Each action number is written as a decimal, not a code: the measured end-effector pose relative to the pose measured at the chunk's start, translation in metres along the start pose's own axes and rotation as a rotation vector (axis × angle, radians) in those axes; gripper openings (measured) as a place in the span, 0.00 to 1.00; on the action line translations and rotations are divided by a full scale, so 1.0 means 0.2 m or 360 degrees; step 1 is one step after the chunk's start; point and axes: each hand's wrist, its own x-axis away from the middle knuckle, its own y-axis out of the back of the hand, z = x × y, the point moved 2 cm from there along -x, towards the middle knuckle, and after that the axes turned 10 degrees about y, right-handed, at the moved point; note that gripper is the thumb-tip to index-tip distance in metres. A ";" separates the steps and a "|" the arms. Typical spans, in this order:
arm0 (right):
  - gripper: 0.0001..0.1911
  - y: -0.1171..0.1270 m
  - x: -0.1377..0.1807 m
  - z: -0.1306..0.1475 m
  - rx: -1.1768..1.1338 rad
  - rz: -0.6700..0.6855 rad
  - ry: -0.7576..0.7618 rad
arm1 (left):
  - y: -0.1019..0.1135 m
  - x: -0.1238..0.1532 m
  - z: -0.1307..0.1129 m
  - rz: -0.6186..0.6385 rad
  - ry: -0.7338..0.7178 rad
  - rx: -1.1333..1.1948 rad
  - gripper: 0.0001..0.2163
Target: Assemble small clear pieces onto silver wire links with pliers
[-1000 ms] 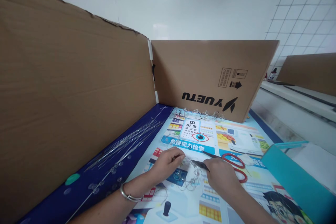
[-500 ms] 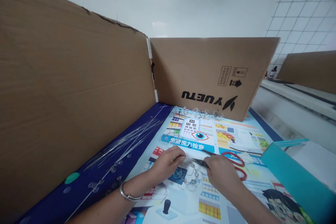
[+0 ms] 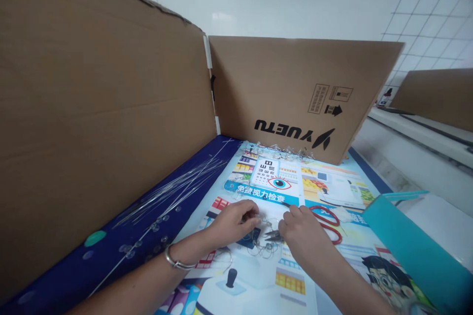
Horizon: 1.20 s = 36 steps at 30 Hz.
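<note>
My left hand (image 3: 234, 222), with a silver bangle on its wrist, is closed in a pinch on a thin wire strand with clear beads (image 3: 265, 250). The strand's loops hang and lie loosely below the fingertips. In my right hand (image 3: 305, 230) is a pair of pliers (image 3: 273, 236); the dark, narrow jaws point left toward the strand and look slightly apart. Whether the jaws touch the wire I cannot tell. Behind my right hand lie red-handled scissors (image 3: 328, 221), their blades partly hidden by it.
Long straight wires (image 3: 177, 184) and clear round beads (image 3: 127, 251) lie on the blue strip at left, near a green disc (image 3: 95, 238). Cardboard panels (image 3: 236, 83) wall the left and back. More wire pieces (image 3: 288, 150) rest along the back. A teal folder (image 3: 414, 251) sits right.
My right hand has turned and shifted slightly left, bringing the plier jaws lower among the wire loops. My left hand keeps its pinch. The whole view has tilted slightly.
</note>
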 end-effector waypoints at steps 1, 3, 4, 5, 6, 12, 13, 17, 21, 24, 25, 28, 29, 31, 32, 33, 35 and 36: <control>0.08 0.00 0.00 0.01 0.0029 0.0007 -0.0003 | 0.00 0.00 0.00 -0.0002 -0.0005 0.0001 0.04; 0.08 0.01 -0.01 0.02 0.0066 0.0031 -0.0013 | 0.00 0.00 0.00 0.0002 -0.0011 0.0001 0.05; 0.08 0.01 -0.02 0.02 0.0072 0.0047 -0.0024 | 0.00 0.00 0.00 0.0005 -0.0012 0.0000 0.05; 0.08 0.01 -0.02 0.02 0.0071 0.0062 -0.0041 | 0.00 0.00 0.00 0.0007 -0.0011 -0.0003 0.04; 0.08 0.01 -0.03 0.02 0.0063 0.0077 -0.0066 | 0.00 0.00 0.00 0.0004 -0.0008 -0.0004 0.04; 0.10 -0.03 -0.04 0.02 -0.0021 0.0109 -0.0156 | 0.00 0.01 -0.01 0.0047 0.0014 0.0029 0.05; 0.10 -0.03 -0.04 0.02 -0.0034 0.0110 -0.0153 | 0.00 0.01 -0.01 0.0056 0.0011 0.0042 0.06; 0.09 -0.05 -0.03 0.00 -0.0085 0.0122 -0.0142 | 0.01 0.01 -0.03 0.0019 -0.0121 0.0065 0.08; 0.09 -0.04 -0.01 -0.01 -0.0083 0.0077 -0.0166 | 0.02 0.02 -0.06 0.0061 -0.0308 0.0002 0.08; 0.10 -0.02 -0.01 -0.03 -0.0086 0.0047 -0.0194 | 0.02 0.02 -0.08 0.0114 -0.0301 -0.0122 0.09; 0.10 -0.01 0.00 -0.03 -0.0097 0.0047 -0.0202 | 0.03 0.03 -0.09 0.0120 -0.0296 -0.0179 0.09; 0.10 -0.01 0.00 -0.04 -0.0136 0.0052 -0.0221 | 0.03 0.03 -0.11 0.0142 -0.0298 -0.0375 0.10; 0.10 -0.01 0.00 -0.05 -0.0149 0.0050 -0.0228 | 0.03 0.02 -0.12 0.0152 -0.0301 -0.0441 0.10; 0.10 -0.01 0.00 -0.06 -0.0173 0.0036 -0.0238 | 0.02 0.02 -0.14 0.0174 -0.0308 -0.0556 0.09; 0.10 -0.02 0.01 -0.06 -0.0183 0.0027 -0.0243 | 0.02 0.02 -0.15 0.0181 -0.0306 -0.0600 0.09; 0.10 -0.03 0.01 -0.07 -0.0190 0.0019 -0.0248 | 0.01 0.02 -0.16 0.0183 -0.0298 -0.0634 0.09; 0.11 -0.04 0.01 -0.07 -0.0194 0.0002 -0.0256 | -0.01 0.01 -0.16 0.0178 -0.0265 -0.0673 0.09; 0.11 -0.05 0.01 -0.08 -0.0196 -0.0005 -0.0262 | -0.02 0.01 -0.16 0.0174 -0.0245 -0.0683 0.09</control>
